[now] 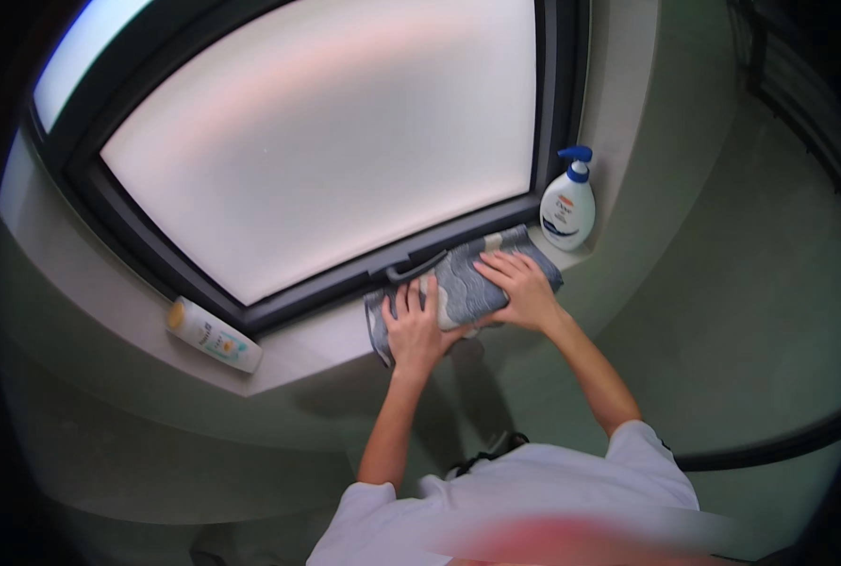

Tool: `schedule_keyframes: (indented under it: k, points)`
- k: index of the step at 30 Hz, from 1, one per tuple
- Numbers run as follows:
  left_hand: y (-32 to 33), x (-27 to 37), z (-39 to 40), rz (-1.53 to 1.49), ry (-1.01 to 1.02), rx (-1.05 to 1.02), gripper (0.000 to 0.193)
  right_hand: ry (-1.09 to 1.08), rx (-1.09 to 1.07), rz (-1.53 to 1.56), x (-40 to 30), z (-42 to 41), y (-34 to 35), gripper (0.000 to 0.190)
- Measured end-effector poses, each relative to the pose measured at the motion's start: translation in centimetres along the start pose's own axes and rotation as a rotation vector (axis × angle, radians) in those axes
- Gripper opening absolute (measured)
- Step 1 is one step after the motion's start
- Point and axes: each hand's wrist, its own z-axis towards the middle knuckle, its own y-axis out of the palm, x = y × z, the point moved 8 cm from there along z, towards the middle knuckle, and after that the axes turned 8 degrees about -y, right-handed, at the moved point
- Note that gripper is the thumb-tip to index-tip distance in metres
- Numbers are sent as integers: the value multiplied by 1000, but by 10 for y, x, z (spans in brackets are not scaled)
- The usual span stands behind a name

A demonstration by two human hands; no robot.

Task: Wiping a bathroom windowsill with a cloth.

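Observation:
A blue-grey patterned cloth towel (pixel 466 286) with wavy stripes lies along the window sill, its near edge hanging slightly over. My left hand (pixel 414 325) rests on its left part with the fingers spread towards the window frame. On its right part lies my right hand (pixel 523 290), fingers on top. Both thumbs point inwards at the towel's near edge, almost meeting. A white pump bottle (pixel 567 209) with a blue pump head stands just right of the towel, in the sill's corner. Whether the fingers pinch the fabric is hard to tell.
A white shampoo-type bottle (pixel 215 336) with a yellowish cap is at the sill's left corner. Behind the towel are a frosted window pane (pixel 349 148), its dark frame (pixel 307 301) and a window handle (pixel 417 269). The pale sill (pixel 314 344) drops off towards me.

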Motion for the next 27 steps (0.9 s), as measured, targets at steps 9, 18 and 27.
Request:
schedule_keyframes:
  k: [9,18,27]
  points:
    - [-22,-10,-27,-70,-66,31,102,-248,-28,8,-37,12,20,102]
    - [-52,-62,-49,55,-228,-46,111,-217,97,104,-87,24,34,97]
    - [-42,-64,-35,89,-125,-41,117,-83,151,101,-67,27,23,97]
